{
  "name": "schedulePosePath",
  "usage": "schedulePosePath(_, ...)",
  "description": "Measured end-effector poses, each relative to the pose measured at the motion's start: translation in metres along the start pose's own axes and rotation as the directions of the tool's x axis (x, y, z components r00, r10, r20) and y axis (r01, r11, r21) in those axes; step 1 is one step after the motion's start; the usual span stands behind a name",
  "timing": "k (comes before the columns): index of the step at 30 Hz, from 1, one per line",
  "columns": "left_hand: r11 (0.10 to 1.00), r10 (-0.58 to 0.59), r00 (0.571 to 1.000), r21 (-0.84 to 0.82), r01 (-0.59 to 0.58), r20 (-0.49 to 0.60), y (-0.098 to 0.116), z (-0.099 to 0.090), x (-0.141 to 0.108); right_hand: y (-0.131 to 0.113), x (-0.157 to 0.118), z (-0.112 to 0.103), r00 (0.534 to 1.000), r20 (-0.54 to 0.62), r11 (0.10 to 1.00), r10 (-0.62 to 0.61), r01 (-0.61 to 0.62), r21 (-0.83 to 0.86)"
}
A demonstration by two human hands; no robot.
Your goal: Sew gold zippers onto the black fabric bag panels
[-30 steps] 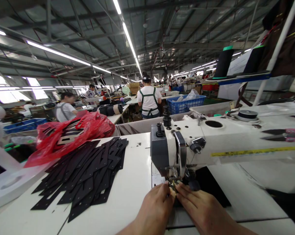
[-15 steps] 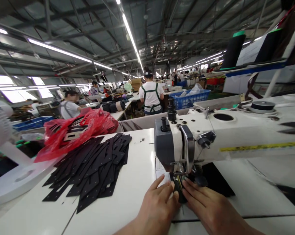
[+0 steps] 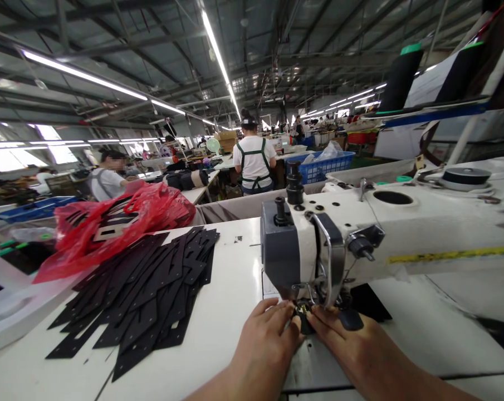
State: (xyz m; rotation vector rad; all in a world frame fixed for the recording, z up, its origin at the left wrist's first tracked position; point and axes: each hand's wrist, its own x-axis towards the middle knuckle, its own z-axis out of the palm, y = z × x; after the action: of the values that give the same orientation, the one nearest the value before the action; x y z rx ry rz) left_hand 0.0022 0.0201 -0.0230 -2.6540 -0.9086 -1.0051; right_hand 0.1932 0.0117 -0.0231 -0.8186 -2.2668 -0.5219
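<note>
A dark piece of fabric with a gold-toothed zipper (image 3: 305, 324) lies under the needle area of the white and grey sewing machine (image 3: 280, 245). My left hand (image 3: 266, 342) holds its left side, fingers bent and pressed down near the presser foot. From the right, my right hand (image 3: 354, 345) pinches the other side, its fingertips close to the zipper teeth. Both hands hide most of the piece, and the needle itself cannot be made out. A flat black piece (image 3: 371, 303) rests on the table behind my right hand.
Left of the machine lies a pile of black punched strips (image 3: 151, 301). Behind it sits a red plastic bag (image 3: 122, 223) holding more pieces. Thread cones (image 3: 402, 78) stand upper right. A blue basket (image 3: 327, 167) and a person in a green-strapped apron (image 3: 254, 161) are beyond.
The zipper piece has moved farther in under the machine, so less of it shows. My hands have gone forward with it, closer to the presser foot. The view has shifted slightly.
</note>
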Motion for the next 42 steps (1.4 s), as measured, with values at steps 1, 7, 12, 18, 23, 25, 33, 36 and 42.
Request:
schedulePosePath(1, 1.0, -0.01, 1.0, -0.003, 0.01, 0.005, 0.0, 0.0, 0.0, 0.001, -0.001, -0.002, 1.0, 0.022, 1.0, -0.005, 0.005, 0.0)
schedulePosePath(7, 0.999, -0.041, 0.999, -0.033, 0.041, 0.003, 0.0, 0.001, 0.0, 0.006, -0.003, -0.002, 0.999, 0.052, 0.999, 0.006, -0.008, 0.036)
schedulePosePath(12, 0.999, -0.053, 0.998, -0.01, 0.053, 0.038, -0.001, 0.0, 0.0, 0.007, -0.001, 0.002, 0.998, 0.063, 0.998, 0.023, -0.026, 0.052)
schedulePosePath(18, 0.997, -0.075, 0.997, -0.03, 0.075, 0.028, 0.0, -0.001, 0.002, 0.005, 0.005, -0.002, 0.998, 0.061, 0.998, 0.013, -0.016, 0.061)
schedulePosePath(23, 0.993, -0.083, 0.997, -0.087, 0.083, 0.008, -0.001, -0.001, 0.002, 0.003, 0.011, -0.011, 0.996, 0.075, 0.992, 0.043, -0.051, 0.114)
schedulePosePath(25, 0.992, -0.088, 0.996, -0.089, 0.088, 0.012, -0.002, -0.002, 0.002, 0.004, 0.013, -0.011, 0.998, 0.049, 0.994, 0.032, -0.037, 0.106)
schedulePosePath(33, 0.991, -0.095, 0.995, -0.095, 0.097, 0.023, -0.004, -0.002, 0.003, 0.004, 0.016, -0.01, 0.995, 0.083, 0.988, 0.053, -0.064, 0.143)
schedulePosePath(36, 0.986, -0.114, 0.993, -0.121, 0.114, 0.007, -0.004, -0.001, 0.003, 0.006, 0.012, -0.008, 0.995, 0.085, 0.988, 0.06, -0.071, 0.135)
schedulePosePath(42, 0.98, -0.145, 0.989, -0.141, 0.141, -0.015, -0.004, 0.005, 0.002, 0.005, 0.006, -0.001, 0.99, 0.126, 0.994, 0.057, -0.067, 0.083)
